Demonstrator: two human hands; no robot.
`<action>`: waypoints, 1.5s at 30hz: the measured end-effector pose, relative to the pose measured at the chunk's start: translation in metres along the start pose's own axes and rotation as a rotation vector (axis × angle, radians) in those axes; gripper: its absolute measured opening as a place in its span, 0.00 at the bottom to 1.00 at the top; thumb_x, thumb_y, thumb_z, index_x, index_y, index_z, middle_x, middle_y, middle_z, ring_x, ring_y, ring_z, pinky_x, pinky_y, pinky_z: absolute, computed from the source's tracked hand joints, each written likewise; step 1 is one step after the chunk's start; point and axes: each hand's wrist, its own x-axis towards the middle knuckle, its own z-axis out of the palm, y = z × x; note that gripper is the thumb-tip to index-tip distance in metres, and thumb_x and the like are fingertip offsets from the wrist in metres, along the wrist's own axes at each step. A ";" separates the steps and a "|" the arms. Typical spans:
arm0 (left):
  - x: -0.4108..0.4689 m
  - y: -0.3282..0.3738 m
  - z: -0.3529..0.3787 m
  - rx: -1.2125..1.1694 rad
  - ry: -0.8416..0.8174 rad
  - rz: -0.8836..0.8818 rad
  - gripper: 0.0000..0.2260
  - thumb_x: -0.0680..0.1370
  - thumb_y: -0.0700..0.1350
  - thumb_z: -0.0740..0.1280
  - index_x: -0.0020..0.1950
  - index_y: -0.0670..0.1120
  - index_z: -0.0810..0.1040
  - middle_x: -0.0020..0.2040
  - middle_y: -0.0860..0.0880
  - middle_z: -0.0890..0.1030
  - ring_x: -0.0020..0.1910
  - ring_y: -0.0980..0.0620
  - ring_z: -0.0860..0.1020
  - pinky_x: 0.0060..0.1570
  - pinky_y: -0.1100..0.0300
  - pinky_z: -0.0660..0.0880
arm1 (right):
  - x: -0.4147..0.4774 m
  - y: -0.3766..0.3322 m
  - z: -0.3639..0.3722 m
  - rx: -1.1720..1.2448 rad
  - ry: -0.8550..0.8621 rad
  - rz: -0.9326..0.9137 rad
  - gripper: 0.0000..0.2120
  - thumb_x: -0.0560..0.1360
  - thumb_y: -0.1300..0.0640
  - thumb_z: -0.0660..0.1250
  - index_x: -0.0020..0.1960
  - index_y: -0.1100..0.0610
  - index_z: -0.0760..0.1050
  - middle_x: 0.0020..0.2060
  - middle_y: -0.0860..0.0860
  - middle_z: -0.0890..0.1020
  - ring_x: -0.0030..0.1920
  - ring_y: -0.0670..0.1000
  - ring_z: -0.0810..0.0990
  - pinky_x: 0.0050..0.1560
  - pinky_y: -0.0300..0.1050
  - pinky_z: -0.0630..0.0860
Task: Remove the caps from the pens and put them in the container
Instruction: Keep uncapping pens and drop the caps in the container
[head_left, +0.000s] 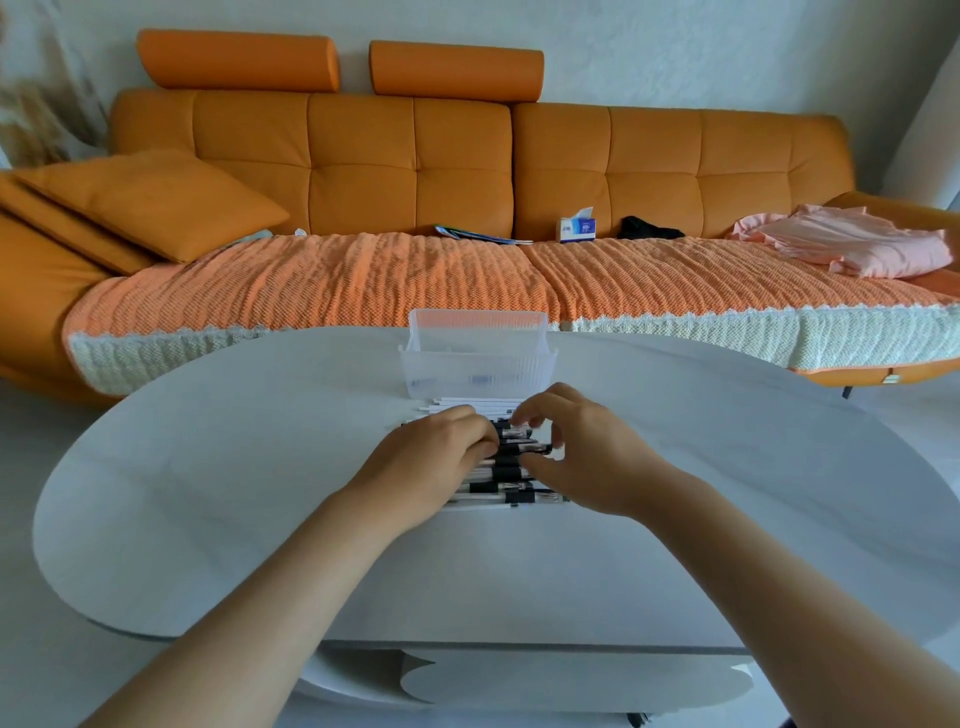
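A pile of white pens with black grips and clear caps (511, 480) lies in the middle of the pale oval table (208, 493). Several white pen barrels (478, 404) lie just behind it, against a clear ribbed plastic container (477, 364). My left hand (431, 467) rests on the left part of the pile, fingers closed on a pen's barrel. My right hand (576, 447) curls over the right part, its fingertips pinching the capped end of the same pen. The hands hide much of the pile.
An orange sofa (415, 156) with a textured orange cover stands behind the table. On it lie a tissue box (576, 226), a magazine (478, 235), a black item (649, 227) and pink clothing (852, 244). The table's far edge touches the sofa seat.
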 end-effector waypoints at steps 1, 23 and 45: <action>0.000 0.000 -0.001 -0.002 0.009 0.010 0.07 0.81 0.50 0.63 0.54 0.51 0.79 0.48 0.56 0.76 0.46 0.54 0.76 0.44 0.56 0.73 | 0.001 -0.001 -0.001 -0.025 -0.016 0.005 0.13 0.76 0.49 0.68 0.61 0.45 0.75 0.53 0.39 0.75 0.44 0.41 0.75 0.45 0.36 0.71; 0.022 0.010 0.001 -0.018 0.070 0.076 0.05 0.78 0.48 0.67 0.54 0.52 0.80 0.46 0.56 0.76 0.44 0.54 0.76 0.41 0.55 0.73 | 0.005 0.002 -0.008 -0.086 -0.175 0.023 0.11 0.84 0.51 0.56 0.49 0.55 0.73 0.33 0.47 0.73 0.34 0.49 0.72 0.35 0.47 0.67; 0.036 0.016 0.002 -0.140 0.084 0.094 0.03 0.77 0.47 0.70 0.48 0.50 0.82 0.42 0.58 0.76 0.41 0.60 0.75 0.39 0.65 0.71 | 0.003 0.011 -0.012 -0.085 -0.133 0.024 0.12 0.84 0.49 0.55 0.52 0.53 0.74 0.35 0.51 0.77 0.35 0.54 0.75 0.36 0.51 0.71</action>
